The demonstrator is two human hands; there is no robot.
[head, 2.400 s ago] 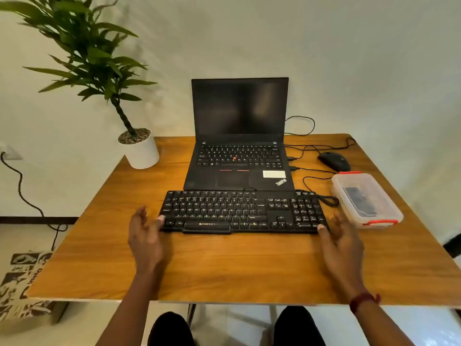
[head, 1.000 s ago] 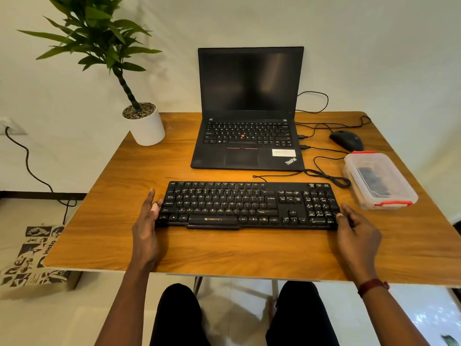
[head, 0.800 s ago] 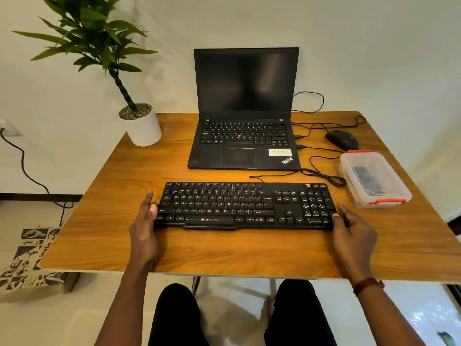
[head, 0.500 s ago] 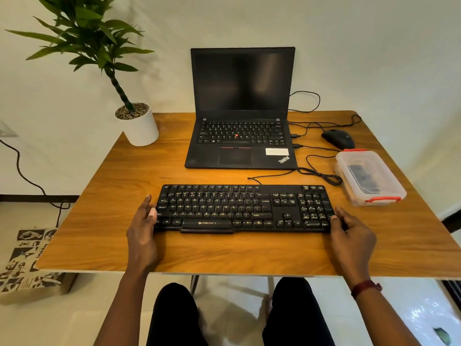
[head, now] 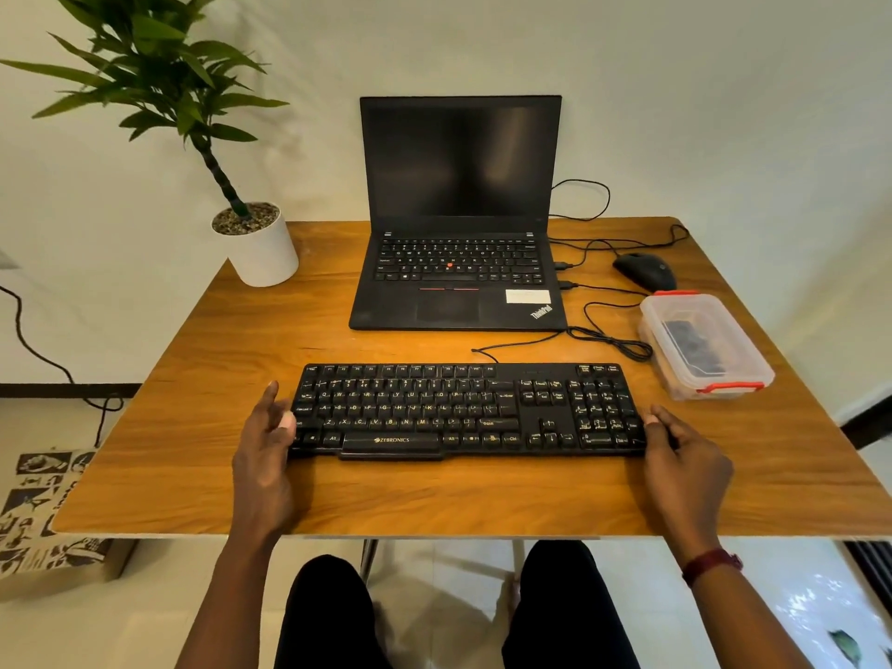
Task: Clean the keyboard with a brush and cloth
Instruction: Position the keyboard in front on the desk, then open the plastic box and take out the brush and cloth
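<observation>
A black Zebronics keyboard (head: pixel 463 412) lies flat on the wooden table (head: pixel 434 499), in front of the laptop. My left hand (head: pixel 263 456) holds its left end, thumb on the edge by the keys and fingers along the side. My right hand (head: pixel 685 461) grips the right end with curled fingers. A clear plastic box (head: pixel 704 345) with red clips sits to the right of the keyboard, lid on, something dark inside. No brush or cloth shows in the open.
An open black laptop (head: pixel 458 234) stands behind the keyboard. A black mouse (head: pixel 644 271) and loose cables (head: pixel 608 340) lie at the back right. A potted plant (head: pixel 260 248) stands at the back left corner. My knees are below the table's front edge.
With both hands on its ends, the keyboard has come away from the laptop toward the table's front. Over the last second it has hardly shifted.
</observation>
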